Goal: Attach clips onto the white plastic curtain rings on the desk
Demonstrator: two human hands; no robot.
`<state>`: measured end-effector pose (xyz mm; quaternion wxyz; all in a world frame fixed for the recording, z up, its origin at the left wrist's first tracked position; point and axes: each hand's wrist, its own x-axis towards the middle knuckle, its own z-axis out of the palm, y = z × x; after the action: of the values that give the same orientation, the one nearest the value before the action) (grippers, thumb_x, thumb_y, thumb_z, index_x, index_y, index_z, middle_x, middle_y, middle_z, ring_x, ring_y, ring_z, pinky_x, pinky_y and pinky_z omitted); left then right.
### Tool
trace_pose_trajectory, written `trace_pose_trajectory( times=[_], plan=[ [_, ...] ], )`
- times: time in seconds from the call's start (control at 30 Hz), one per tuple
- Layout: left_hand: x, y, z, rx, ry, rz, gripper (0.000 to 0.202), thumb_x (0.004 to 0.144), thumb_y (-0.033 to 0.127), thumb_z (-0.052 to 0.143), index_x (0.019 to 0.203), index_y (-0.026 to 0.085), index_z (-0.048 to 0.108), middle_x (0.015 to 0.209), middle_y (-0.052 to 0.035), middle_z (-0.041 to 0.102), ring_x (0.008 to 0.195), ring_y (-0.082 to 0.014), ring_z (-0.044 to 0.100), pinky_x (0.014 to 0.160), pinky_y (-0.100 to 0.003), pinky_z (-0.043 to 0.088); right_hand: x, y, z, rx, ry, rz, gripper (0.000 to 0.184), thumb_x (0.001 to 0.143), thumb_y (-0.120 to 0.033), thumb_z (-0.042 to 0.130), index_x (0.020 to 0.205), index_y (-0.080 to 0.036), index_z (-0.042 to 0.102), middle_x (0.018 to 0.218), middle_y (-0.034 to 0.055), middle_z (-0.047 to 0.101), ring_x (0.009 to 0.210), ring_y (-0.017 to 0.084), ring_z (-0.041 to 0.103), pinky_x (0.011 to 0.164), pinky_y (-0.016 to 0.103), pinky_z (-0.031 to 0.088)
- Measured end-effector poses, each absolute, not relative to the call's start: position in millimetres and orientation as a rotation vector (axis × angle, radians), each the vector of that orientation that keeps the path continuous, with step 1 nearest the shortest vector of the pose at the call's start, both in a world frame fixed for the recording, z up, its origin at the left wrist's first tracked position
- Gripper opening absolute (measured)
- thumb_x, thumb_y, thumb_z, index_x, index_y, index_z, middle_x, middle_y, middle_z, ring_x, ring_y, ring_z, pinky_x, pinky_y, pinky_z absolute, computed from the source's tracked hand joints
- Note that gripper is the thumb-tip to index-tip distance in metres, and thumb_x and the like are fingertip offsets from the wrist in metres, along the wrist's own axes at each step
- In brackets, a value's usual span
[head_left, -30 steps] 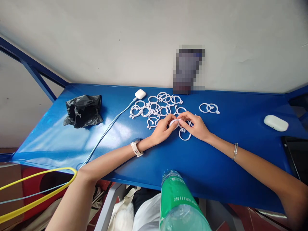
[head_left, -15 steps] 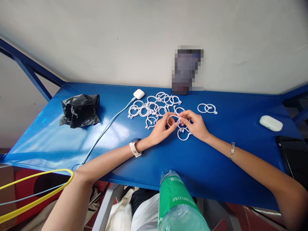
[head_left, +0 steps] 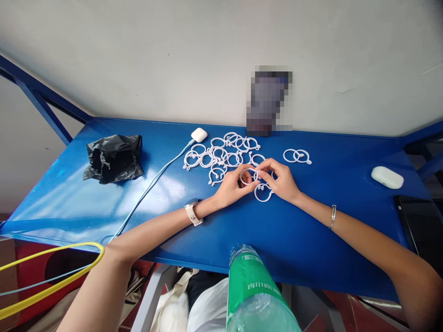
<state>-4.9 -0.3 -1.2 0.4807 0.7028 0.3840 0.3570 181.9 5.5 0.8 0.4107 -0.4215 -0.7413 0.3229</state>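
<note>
My left hand (head_left: 232, 185), with a watch on its wrist, pinches a white plastic curtain ring (head_left: 246, 183) between thumb and fingers. My right hand (head_left: 282, 180) grips the same ring at its right side, fingertips pressed together near the small eyelet; they partly hide this spot. Just under my hands lies another loose ring (head_left: 263, 201). A heap of several white rings (head_left: 219, 154) spreads on the blue table to the left and behind my hands. Two overlapping rings (head_left: 296, 156) lie apart on the right.
A black plastic bag (head_left: 114, 173) sits at the left of the blue table (head_left: 194, 226). A white earbud case (head_left: 199, 134) is plugged into a cable (head_left: 152, 184); another white case (head_left: 387, 177) lies right. A green-labelled bottle (head_left: 254, 281) stands at the front edge. A blurred dark object (head_left: 266, 101) leans on the wall.
The ring between my hands has tilted slightly and its round opening shows more fully. My fingertips have shifted a little on it; the rings on the table lie as before.
</note>
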Motion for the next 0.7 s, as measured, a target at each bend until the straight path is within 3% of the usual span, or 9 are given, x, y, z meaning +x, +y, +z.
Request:
trace_pose_trajectory(
  times=[0.7],
  plan=[
    [-5.4,-0.3,-3.7,1.732,0.904,0.879,0.045,0.081,0.051,0.066,0.108,0.017,0.053,0.070,0.0030,0.055,0.060,-0.0103,0.051,0.057,-0.022,0.044,182.2,6.2,-0.5,-1.044,-1.832,0.854,0.026,0.090,-0.047,0.058,0.084,-0.021,0.062,0.080,0.0037,0.066,0.073,0.018,0.063,0.065,0.031,0.050]
  ],
)
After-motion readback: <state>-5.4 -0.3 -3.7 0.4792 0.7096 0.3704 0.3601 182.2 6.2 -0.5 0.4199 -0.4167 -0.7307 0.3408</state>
